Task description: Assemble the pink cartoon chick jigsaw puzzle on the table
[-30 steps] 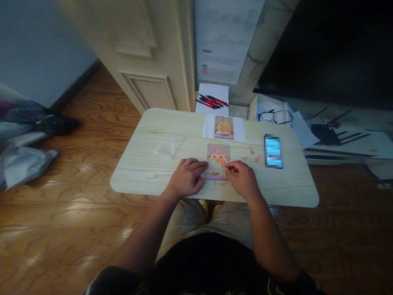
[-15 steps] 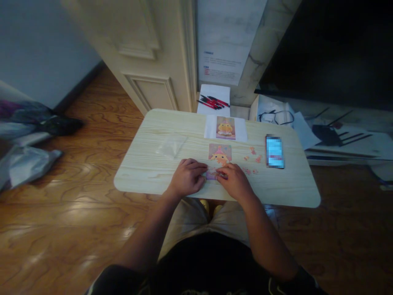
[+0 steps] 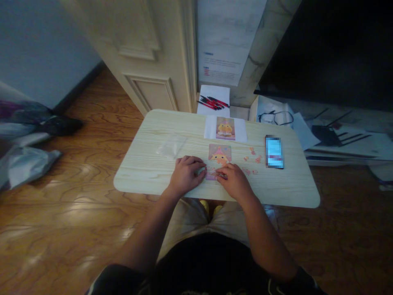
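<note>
A small jigsaw puzzle (image 3: 219, 151) with a yellow cartoon face and pink hat lies partly put together on the light wooden table (image 3: 147, 164). My left hand (image 3: 186, 175) rests at its lower left edge, fingers extended and thumb apart, holding nothing I can see. At the lower right of the picture, my right hand (image 3: 235, 180) has its thumb and fingertips pinched on a puzzle piece, mostly hidden by the fingers. Loose pinkish puzzle pieces (image 3: 258, 159) lie to the right of that hand. Behind the puzzle, a printed reference picture (image 3: 225, 128) lies on white paper.
A clear plastic bag (image 3: 171, 146) lies left of the puzzle, and a phone (image 3: 274, 152) at the table's right. Beyond the far edge, red and black pens (image 3: 213, 102) rest on paper. A cabinet door (image 3: 153, 92) and a large dark screen (image 3: 331, 53) stand behind.
My left hand has shifted slightly left and away, its thumb and fingers spreading a little at the puzzle's edge. My right hand stays almost in place.
</note>
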Demonstrator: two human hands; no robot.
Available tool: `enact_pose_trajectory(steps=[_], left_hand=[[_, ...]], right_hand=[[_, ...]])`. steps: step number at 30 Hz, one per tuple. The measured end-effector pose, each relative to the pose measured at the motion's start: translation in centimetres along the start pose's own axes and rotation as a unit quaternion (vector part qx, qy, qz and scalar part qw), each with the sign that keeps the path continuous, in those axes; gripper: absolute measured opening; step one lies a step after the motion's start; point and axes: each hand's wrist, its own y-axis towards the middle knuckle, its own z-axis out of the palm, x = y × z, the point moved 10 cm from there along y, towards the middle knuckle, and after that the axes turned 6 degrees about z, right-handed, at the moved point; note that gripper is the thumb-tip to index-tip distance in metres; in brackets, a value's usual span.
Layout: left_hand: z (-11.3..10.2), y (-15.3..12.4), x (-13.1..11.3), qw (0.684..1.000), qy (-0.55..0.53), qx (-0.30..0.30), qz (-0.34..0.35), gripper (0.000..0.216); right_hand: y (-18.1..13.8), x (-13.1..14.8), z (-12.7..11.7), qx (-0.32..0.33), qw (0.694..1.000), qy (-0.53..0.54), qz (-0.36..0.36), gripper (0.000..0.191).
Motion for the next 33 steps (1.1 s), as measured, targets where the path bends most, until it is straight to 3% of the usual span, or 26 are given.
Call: enact_pose_trajectory(steps=[11, 33], left_hand=[[0.65, -0.12, -0.13, 0.999, -0.021, 0.012, 0.028, 0.018], [0.03, 0.26, 0.30, 0.998, -0.053, 0.019, -0.007, 0.015]], right_hand=[[-0.02, -0.15, -0.02, -0.005, 1.000, 0.008, -0.003, 0.016], [0.04, -0.26, -0.02, -0.010, 1.000, 0.019, 0.001, 0.016]])
